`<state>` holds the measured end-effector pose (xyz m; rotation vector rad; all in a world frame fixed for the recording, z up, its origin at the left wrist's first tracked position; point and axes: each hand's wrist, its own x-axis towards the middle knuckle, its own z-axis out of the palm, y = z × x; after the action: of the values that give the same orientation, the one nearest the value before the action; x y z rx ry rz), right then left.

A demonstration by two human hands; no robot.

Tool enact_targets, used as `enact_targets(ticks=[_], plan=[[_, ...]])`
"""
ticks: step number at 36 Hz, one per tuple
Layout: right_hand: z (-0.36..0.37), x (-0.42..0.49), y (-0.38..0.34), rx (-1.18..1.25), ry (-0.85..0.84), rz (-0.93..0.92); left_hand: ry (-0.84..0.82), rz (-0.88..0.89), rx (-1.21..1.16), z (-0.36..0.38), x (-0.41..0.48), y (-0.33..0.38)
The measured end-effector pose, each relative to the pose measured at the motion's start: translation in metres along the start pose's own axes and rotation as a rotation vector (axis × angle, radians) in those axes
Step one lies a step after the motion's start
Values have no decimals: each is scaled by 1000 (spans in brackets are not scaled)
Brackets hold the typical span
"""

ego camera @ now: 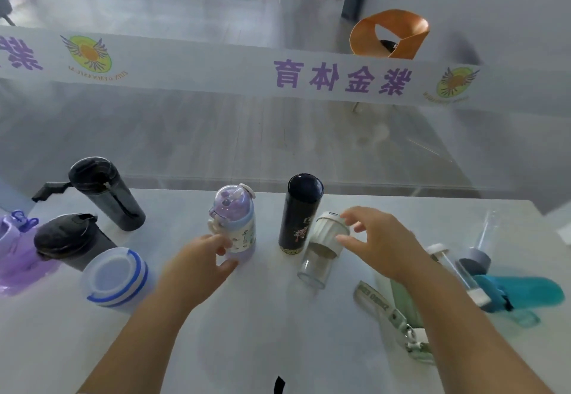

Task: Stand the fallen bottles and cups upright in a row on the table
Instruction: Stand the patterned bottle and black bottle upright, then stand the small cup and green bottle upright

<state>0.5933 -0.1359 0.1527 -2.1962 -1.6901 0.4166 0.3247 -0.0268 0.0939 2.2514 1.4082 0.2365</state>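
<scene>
A purple child's bottle (pixel 238 223) with a domed lid stands upright mid-table. My left hand (pixel 197 265) is at its lower left, fingers apart, fingertips just touching its base. To its right a black thermos (pixel 298 214) stands upright. A clear bottle with a white ribbed lid (pixel 323 250) leans beside the thermos, base on the table. My right hand (pixel 380 243) pinches that lid between thumb and forefinger. On the right lie a green bottle with a strap (pixel 398 297), a slim clear bottle (pixel 454 273) and a teal bottle (pixel 522 291).
At the left stand a tall black bottle (pixel 106 195), a black shaker cup (pixel 66 243), a white cup with a blue-ringed lid (pixel 116 279) and a purple bottle (pixel 12 251). A glass pane with a banner rises behind the white table (pixel 278 331). An orange chair (pixel 391 35) is beyond it.
</scene>
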Motion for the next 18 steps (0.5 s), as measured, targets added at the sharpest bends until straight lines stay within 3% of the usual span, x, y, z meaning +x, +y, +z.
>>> enact_targets(ticks=[9,18], plan=[[24,-58,45,-47,-228,338,-305,15,23,47,-6,20],[31,-90,96,-116,-146,642,-360,12,-21,94,9,70]])
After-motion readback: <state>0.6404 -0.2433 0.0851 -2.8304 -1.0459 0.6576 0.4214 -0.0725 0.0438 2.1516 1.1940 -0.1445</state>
